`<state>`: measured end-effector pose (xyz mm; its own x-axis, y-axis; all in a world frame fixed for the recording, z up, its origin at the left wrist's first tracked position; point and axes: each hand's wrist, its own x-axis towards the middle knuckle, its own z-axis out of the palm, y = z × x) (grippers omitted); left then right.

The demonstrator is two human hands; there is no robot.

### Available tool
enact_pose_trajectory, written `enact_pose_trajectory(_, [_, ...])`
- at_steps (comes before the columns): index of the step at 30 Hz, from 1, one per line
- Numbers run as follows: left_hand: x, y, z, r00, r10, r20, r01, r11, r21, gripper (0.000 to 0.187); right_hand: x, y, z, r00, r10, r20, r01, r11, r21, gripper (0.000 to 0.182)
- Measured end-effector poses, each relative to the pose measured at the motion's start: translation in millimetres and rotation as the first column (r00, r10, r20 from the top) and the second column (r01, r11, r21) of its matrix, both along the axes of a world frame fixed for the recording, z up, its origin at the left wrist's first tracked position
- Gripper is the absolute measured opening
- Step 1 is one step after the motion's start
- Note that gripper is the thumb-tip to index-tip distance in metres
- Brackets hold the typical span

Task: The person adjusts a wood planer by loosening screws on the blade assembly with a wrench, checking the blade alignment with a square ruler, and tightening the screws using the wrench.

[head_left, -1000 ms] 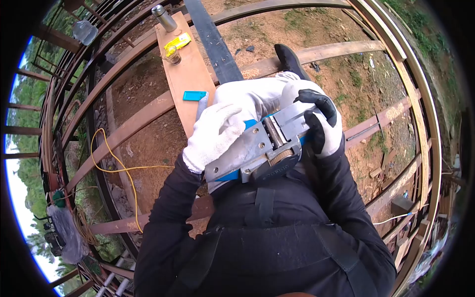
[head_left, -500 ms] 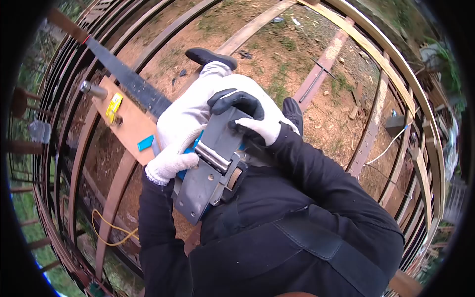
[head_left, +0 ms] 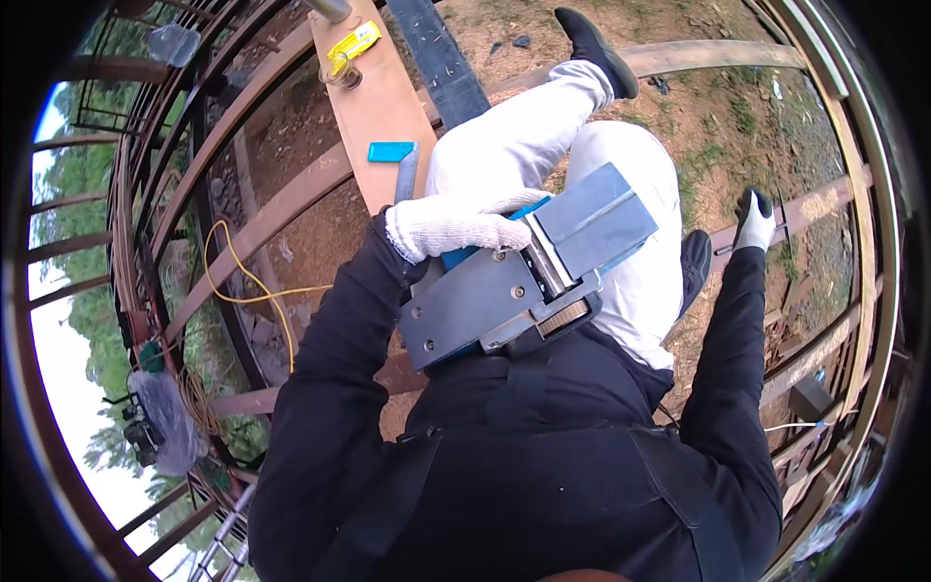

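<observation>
Half a second ago my right hand (head_left: 754, 219) lay on the front of the electric planer (head_left: 524, 281); now it has left the tool and is stretched out to my right side, near a rusty steel beam (head_left: 795, 209). I cannot tell if it grips something there, because it is small and far in the view. My left hand (head_left: 456, 225), in a white knitted glove, alone holds the planer now. The fingers are closed over the blue body on its upper edge, a firm full grip.

The planer lies upside down on my lap, against my white trousers (head_left: 621, 155), with its flat grey sole plates turned up and the cutter drum showing in the gap between them. I judge it is heavy and rigid, mostly metal, so it will not bend, but the smooth sole is slippery under a glove. The safe place to take it is the blue housing or the handle below, never near the drum. With one hand it may tip from my knees.

Beside my left hand a wooden board (head_left: 383, 107) rests across the frame, and on it lie a blue card (head_left: 390, 151) and a yellow tape measure (head_left: 351, 45). A yellow cord (head_left: 254, 283) hangs lower to the left.
</observation>
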<state>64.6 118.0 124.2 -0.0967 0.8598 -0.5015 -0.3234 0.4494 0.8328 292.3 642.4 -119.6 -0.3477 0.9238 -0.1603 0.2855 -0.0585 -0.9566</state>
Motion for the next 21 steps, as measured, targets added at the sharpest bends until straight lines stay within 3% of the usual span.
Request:
enact_pose_trajectory(1, [0, 2, 0, 1.0, 0.015, 0.007, -0.015, 1.0, -0.008, 0.077, 30, 44, -60, 0.967, -0.008, 0.256, -0.07, 0.954, 0.292, 0.028])
enact_pose_trajectory(3, [-1, 6, 3, 1.0, -0.008, -0.004, 0.008, 1.0, -0.018, 0.077, 60, 53, -76, 0.778, -0.071, 0.624, -0.124, 0.957, 0.263, 0.04])
enact_pose_trajectory(4, [-2, 9, 5, 1.0, 0.004, 0.0, -0.004, 0.999, -0.032, 0.077, 70, 57, -84, 0.691, -0.073, 0.72, -0.097, 0.976, 0.192, 0.049])
enact_pose_trajectory(6, [-4, 16, 10, 0.999, -0.014, -0.036, 0.012, 0.997, -0.08, 0.077, 74, 45, -86, 0.477, -0.221, 0.85, -0.051, 0.959, 0.278, 0.06])
enact_pose_trajectory(8, [-7, 23, 16, 0.997, -0.029, -0.065, 0.02, 0.991, -0.132, 0.076, 76, 52, -98, 0.393, -0.167, 0.904, -0.058, 0.977, 0.206, 0.069])
enact_pose_trajectory(10, [-7, 33, 16, 0.954, -0.094, -0.285, 0.052, 0.987, -0.151, 0.076, 72, 57, -112, 0.385, -0.147, 0.911, -0.05, 0.982, 0.18, 0.071])
enact_pose_trajectory(13, [-5, 42, 23, 0.979, -0.073, -0.188, 0.041, 0.985, -0.17, 0.077, 58, 50, -99, 0.309, -0.16, 0.938, -0.103, 0.974, 0.2, 0.068])
enact_pose_trajectory(16, [-1, 38, 26, 0.976, -0.071, -0.206, 0.039, 0.986, -0.159, 0.076, 60, 51, -95, 0.263, -0.122, 0.957, -0.106, 0.982, 0.154, 0.062])
enact_pose_trajectory(21, [2, 35, 24, 0.956, -0.079, -0.284, 0.048, 0.992, -0.112, 0.071, 58, 57, -88, 0.359, -0.142, 0.922, 0.069, 0.99, 0.125, 0.059])
